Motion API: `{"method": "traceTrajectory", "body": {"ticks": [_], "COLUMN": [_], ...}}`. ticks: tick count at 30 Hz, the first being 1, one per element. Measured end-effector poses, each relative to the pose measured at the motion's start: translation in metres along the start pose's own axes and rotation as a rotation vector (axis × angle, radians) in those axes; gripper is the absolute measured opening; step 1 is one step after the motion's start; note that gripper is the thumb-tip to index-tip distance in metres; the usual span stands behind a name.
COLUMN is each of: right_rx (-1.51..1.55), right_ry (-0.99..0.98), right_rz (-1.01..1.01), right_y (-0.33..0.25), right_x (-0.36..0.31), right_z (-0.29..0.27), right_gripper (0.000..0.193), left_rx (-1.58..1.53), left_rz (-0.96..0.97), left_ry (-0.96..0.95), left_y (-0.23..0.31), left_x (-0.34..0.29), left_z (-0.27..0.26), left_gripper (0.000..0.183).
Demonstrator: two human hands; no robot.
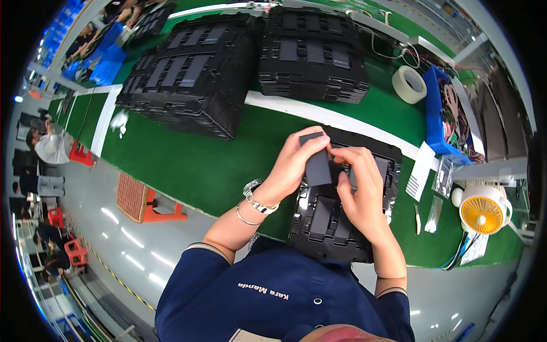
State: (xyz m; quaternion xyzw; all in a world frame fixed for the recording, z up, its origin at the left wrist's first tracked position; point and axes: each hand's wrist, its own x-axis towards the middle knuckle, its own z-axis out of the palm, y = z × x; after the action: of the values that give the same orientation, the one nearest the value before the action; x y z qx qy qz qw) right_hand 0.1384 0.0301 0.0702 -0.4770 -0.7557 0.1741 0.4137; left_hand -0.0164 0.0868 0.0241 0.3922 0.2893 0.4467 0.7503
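My left hand (295, 159) is closed around a dark grey rectangular box (318, 162), its thumb lying over the top end. Just right of the box, my right hand (362, 185) has its fingers bent and its thumb apart from them. The right fingertips come close to the box's side; whether they touch it I cannot tell. Under both hands lies a black molded plastic tray (302, 214) with shaped pockets. Similar dark grey boxes (321, 216) sit in its near pockets, and my hands hide part of the middle.
Two tall stacks of black trays (219, 108) (313, 82) stand farther back on the green bench. To the right are a tape roll (409, 84), a blue bin (436, 114) of cables, a label sheet (420, 171), a knife-like tool (417, 219) and a yellow-and-white fan (481, 211).
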Motion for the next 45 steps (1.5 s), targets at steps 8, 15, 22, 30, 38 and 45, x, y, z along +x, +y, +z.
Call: {"method": "traceTrajectory", "body": {"ticks": [8, 15, 22, 30, 38, 45], "right_rx": [0.69, 0.785, 0.744, 0.477, 0.252, 0.175], "right_ry": [-0.162, -0.176, -0.165, -0.09, -0.112, -0.103], "right_rz": [0.567, 0.597, 0.61, 0.473, 0.351, 0.334], "right_y": [0.028, 0.034, 0.037, 0.045, 0.039, 0.04], "right_x": [-0.015, -0.014, -0.015, -0.019, -0.014, -0.017], "right_z": [0.006, 0.005, 0.007, 0.015, 0.009, 0.012], "right_gripper": [0.014, 0.017, 0.014, 0.007, 0.006, 0.008], "left_rx": [0.321, 0.446, 0.55, 0.699, 0.801, 0.791], "left_rz": [0.16, 0.145, 0.132, 0.091, 0.127, 0.112], "left_ry": [0.055, 0.069, 0.057, 0.056, 0.085, 0.084], "left_y": [-0.002, -0.004, -0.006, -0.004, -0.006, -0.007], "left_x": [0.001, 0.003, 0.004, 0.004, 0.004, 0.003], "left_z": [0.001, 0.001, -0.001, 0.001, 0.004, 0.006], "left_gripper": [0.022, 0.025, 0.026, 0.025, 0.027, 0.026]}}
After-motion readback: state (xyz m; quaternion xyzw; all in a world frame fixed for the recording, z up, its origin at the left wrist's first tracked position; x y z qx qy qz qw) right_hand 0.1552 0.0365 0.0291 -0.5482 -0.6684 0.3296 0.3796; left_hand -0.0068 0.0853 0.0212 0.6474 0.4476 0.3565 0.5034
